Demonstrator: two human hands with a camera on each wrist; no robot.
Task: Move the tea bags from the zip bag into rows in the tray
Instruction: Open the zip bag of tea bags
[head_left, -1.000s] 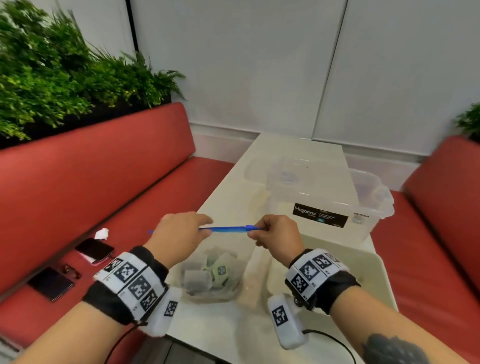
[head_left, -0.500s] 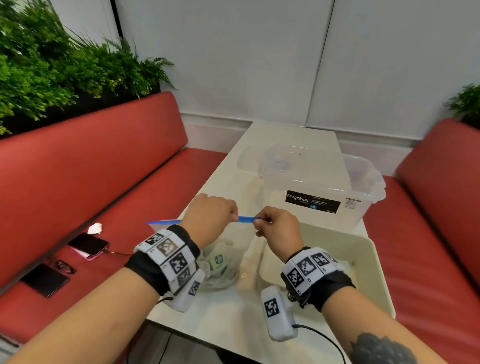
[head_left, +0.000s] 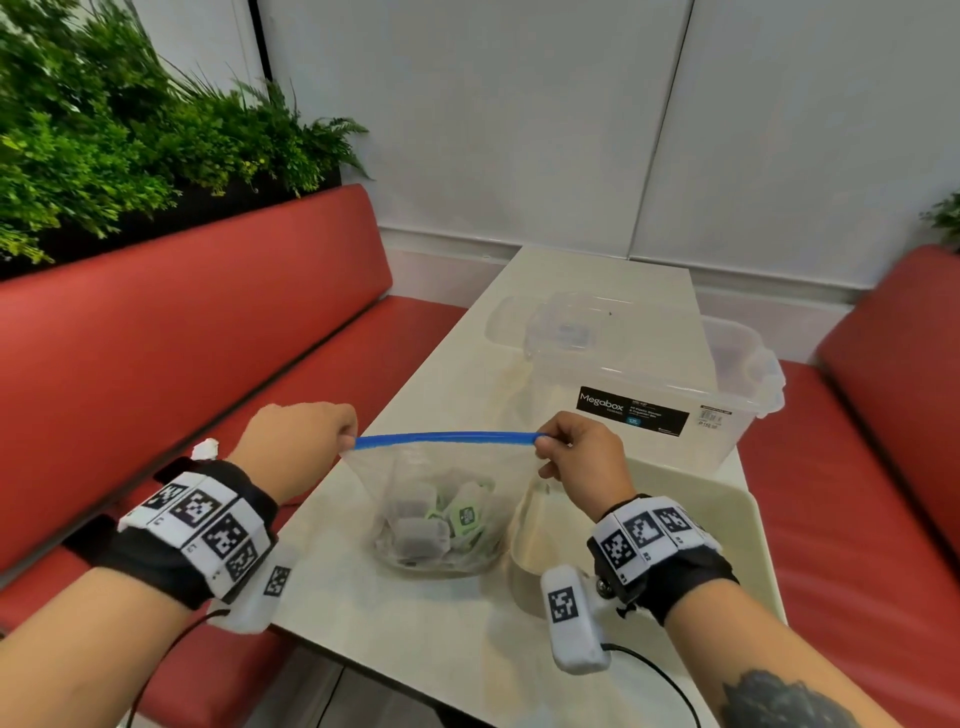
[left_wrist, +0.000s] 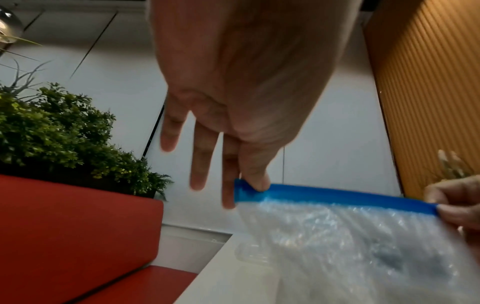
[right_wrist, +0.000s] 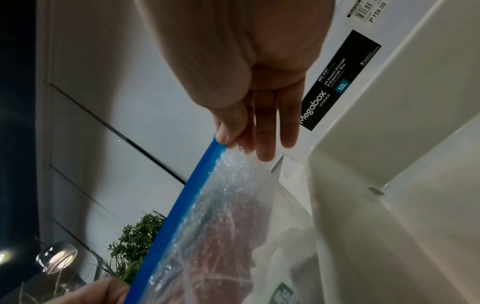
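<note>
Hands (head_left: 296, 447) pinching zip bag (head_left: 441, 499) corners

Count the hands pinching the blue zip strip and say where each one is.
2. The left hand pinches the left end of the blue zip strip; the right hand pinches its right end. The zip bag hangs between them.

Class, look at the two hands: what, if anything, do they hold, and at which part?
Both hold the zip bag by its blue zip strip: the left hand pinches the left end, the right hand the right end.
</note>
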